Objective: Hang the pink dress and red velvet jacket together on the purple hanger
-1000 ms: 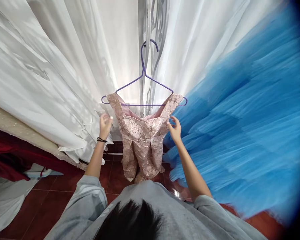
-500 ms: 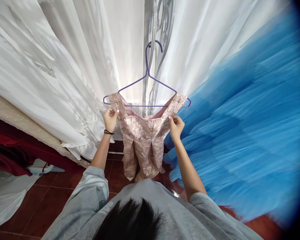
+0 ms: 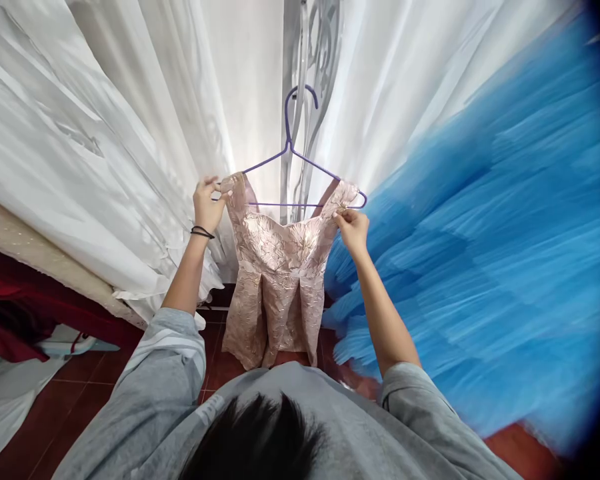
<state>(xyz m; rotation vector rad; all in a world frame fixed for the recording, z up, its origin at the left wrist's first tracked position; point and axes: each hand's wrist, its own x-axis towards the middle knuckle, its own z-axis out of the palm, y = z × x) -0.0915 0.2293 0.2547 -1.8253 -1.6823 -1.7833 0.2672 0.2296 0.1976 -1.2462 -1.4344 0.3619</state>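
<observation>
A pink dress (image 3: 283, 250) with a shiny raised pattern hangs in front of me on a purple hanger (image 3: 290, 143). The hanger's hook is up against a grey ornate metal stand (image 3: 323, 73). My left hand (image 3: 210, 203), with dark bands on its wrist, pinches the dress's left shoulder strap near the hanger's left end, which is mostly hidden. On the other side, my right hand (image 3: 353, 230) is closed on the edge of the right strap, just below the hanger's bar. The skirt falls open in pleats over the floor.
White draped fabric (image 3: 130, 133) fills the left and back. A big blue tulle skirt (image 3: 480, 253) spreads along the right. Dark red cloth (image 3: 15, 307) and a beige sparkly fabric (image 3: 45, 253) hang at lower left, above the red tiled floor (image 3: 70, 413).
My left hand has moved up the left strap to the hanger's end, and my right hand slightly up. The dress and hanger have shifted a little left, and the skirt hangs wider.
</observation>
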